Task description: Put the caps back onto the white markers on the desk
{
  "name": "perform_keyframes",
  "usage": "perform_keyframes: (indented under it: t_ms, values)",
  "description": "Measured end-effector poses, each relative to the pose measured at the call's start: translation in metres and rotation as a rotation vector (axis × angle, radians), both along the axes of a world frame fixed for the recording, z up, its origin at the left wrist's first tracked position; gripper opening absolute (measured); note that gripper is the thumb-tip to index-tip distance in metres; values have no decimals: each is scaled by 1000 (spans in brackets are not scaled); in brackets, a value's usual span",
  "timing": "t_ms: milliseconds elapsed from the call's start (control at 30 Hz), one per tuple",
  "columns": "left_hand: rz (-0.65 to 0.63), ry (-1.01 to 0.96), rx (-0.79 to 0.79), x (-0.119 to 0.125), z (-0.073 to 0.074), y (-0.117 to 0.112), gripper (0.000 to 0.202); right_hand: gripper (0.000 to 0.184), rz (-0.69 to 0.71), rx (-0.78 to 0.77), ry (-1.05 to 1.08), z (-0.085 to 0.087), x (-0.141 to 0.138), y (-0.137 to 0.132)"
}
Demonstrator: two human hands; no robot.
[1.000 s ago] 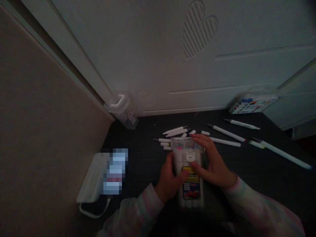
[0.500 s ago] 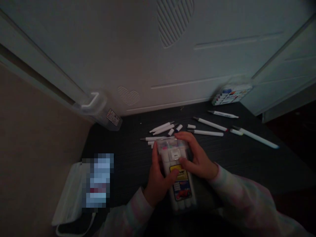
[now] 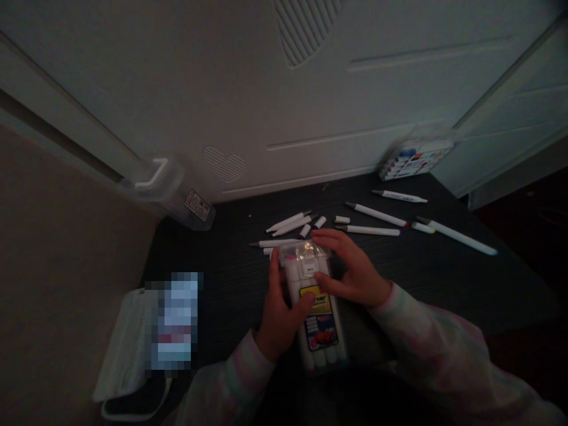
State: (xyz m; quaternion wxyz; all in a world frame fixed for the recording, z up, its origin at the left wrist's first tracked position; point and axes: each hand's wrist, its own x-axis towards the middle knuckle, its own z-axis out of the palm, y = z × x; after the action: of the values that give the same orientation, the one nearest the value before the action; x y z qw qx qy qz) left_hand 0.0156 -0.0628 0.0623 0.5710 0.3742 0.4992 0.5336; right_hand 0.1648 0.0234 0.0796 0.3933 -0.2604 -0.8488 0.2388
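You hold the marker case (image 3: 321, 309) between your hands, left hand (image 3: 280, 315) clasped along its side, right hand (image 3: 355, 273) pinching its lid (image 3: 305, 249), packed markers (image 3: 320, 357) inside it, latching unconfirmed, and loose markers (image 3: 377, 214) and caps (image 3: 342, 219) remaining beyond it on the counter (image 3: 217, 266).

Yellow, blue and red label (image 3: 319, 322) on the clear case (image 3: 322, 357), white markers (image 3: 377, 214), blackish tabletop (image 3: 222, 248), pastel pink-and-green sleeves (image 3: 437, 340)

Your view is dim and grainy, sinking nearly to black at the bottom and lower right. Small glints catch the clear lid (image 3: 326, 251) of your marker case (image 3: 316, 358); its fine print looks soft. Coarse pixels blur the bright, bluish screen (image 3: 177, 319).
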Motion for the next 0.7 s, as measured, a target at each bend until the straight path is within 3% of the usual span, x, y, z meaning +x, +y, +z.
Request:
perform_keyframes:
  t_ms: [300,467,700]
  values:
    - [15,-35,-12,0,-3,2,79,42,-36,95,-48,0,3,5]
    - [11,34,35,2,-5,2,71,45,31,61,-19,1,1,5]
    - [28,-20,9,4,-8,7,68,35,-4,19,-85,2,4,3]
